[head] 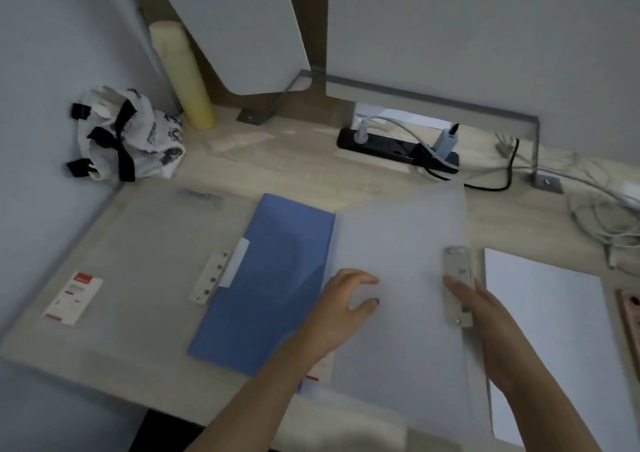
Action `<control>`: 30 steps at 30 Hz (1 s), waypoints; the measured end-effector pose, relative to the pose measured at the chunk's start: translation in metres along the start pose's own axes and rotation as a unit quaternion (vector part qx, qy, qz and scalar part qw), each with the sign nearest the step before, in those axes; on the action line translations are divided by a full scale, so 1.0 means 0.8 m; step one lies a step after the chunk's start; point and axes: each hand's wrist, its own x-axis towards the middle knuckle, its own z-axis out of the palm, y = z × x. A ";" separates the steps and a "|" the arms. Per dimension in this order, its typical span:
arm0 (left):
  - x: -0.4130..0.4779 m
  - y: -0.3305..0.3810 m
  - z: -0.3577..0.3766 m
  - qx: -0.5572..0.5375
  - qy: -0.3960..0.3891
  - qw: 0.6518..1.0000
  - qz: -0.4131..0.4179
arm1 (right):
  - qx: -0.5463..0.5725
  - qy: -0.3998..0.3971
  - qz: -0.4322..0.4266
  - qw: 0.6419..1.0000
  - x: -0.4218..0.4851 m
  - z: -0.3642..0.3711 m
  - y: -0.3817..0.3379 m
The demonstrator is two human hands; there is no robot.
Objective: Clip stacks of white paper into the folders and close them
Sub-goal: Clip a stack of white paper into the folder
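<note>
A stack of white paper (398, 243) lies in an open folder in the middle of the desk, under a metal clip bar (458, 285) along its right edge. My left hand (346, 299) rests on the paper's left edge with fingers bent. My right hand (485, 316) lies with straight fingers on the clip bar. A blue folder (270, 285) lies to the left, shut, partly over a clear folder (138, 261) with its own clip bar (210, 276). Another stack of white paper (547, 330) lies at the right.
A black power strip (394, 148) with plugs and loose cables (588, 202) runs along the back and right. A crumpled white and black bag (128, 136) and a yellow cylinder (183, 77) stand at the back left. The desk's front edge runs close below the folders.
</note>
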 end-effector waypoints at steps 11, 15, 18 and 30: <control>-0.016 -0.109 -0.066 0.235 0.183 0.912 -0.282 | -0.340 0.178 0.032 0.923 0.070 -0.033 0.080; -0.009 -0.118 -0.089 0.226 0.185 0.912 -0.287 | -0.451 0.183 -0.023 0.873 0.062 -0.010 0.100; -0.003 -0.118 -0.099 0.231 0.177 0.914 -0.283 | -0.503 0.131 -0.023 0.854 0.062 0.016 0.118; 0.037 -0.115 -0.134 0.197 0.166 0.933 -0.250 | -0.562 0.157 -0.032 0.812 0.062 0.062 0.137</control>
